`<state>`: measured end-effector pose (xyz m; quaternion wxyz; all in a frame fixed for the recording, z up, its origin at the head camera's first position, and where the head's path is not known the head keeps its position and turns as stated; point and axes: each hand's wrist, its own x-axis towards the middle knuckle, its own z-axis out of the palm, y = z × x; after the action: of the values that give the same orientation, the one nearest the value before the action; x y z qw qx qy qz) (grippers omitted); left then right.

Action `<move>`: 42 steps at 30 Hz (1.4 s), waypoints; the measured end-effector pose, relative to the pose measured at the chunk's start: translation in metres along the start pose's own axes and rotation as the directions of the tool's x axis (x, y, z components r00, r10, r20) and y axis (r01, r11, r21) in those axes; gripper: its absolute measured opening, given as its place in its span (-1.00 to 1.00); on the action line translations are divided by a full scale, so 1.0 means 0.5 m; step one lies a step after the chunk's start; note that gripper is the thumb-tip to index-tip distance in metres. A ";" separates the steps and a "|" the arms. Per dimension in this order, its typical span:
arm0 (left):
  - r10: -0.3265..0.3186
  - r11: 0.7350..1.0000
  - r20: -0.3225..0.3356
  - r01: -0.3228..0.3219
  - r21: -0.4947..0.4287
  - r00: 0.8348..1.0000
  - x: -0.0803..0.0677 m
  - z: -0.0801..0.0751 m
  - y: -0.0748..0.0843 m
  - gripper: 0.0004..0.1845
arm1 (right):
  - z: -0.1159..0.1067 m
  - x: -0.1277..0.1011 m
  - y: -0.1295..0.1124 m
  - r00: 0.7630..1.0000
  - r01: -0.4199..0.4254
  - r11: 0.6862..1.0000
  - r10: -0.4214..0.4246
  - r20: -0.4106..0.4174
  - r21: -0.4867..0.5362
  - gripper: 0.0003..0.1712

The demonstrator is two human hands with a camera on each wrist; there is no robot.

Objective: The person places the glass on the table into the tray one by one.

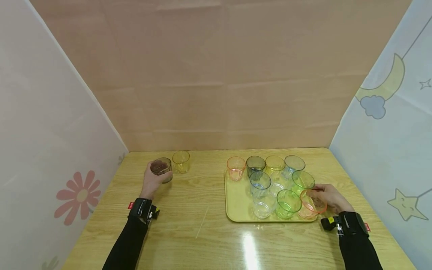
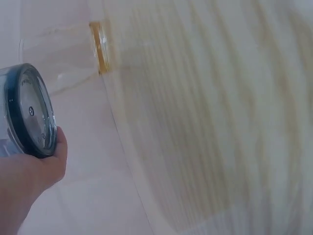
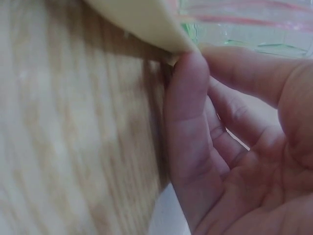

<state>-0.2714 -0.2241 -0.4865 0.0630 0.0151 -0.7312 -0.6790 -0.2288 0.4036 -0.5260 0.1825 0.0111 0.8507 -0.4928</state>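
My left hand (image 1: 152,183) grips a dark grey tinted glass (image 1: 162,172), the thumb on its near right side. In the left wrist view the glass's base (image 2: 36,110) shows, raised off the table. Beside it stands a yellow glass (image 1: 181,163). At the right, my right hand (image 1: 332,197) is at the side edge of a yellow tray (image 1: 236,204), behind an orange-rimmed glass (image 1: 314,210). In the right wrist view the thumb and forefinger pinch the tray's rim (image 3: 151,24); the other fingers are partly hidden.
Several tinted glasses crowd the tray, among them a green glass (image 1: 288,206), a blue glass (image 1: 260,183) and, at the back left, an orange glass (image 1: 236,168). The wooden table (image 1: 202,198) is bounded by a brown back wall (image 1: 222,112) and two printed side panels.
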 end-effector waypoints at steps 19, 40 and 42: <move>0.268 0.963 0.220 -0.271 -0.016 0.938 0.008 0.075 -0.069 -0.31 | 0.002 -0.001 0.000 1.000 -0.015 0.998 0.014 0.018 0.068 -0.60; 0.101 0.993 0.346 -0.118 0.027 0.933 -0.029 0.207 0.001 -0.24 | -0.001 -0.003 -0.004 1.000 -0.009 1.000 0.008 -0.027 -0.021 -0.43; 0.081 0.995 0.345 -0.098 0.033 0.935 -0.030 0.219 0.002 -0.23 | 0.000 -0.004 -0.004 1.000 0.000 1.000 -0.001 -0.028 -0.027 -0.42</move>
<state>-0.2689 -0.1138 -0.4943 -0.0350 -0.1352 -0.7475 -0.6494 -0.2271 0.4029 -0.5238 0.1705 0.0154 0.8599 -0.4809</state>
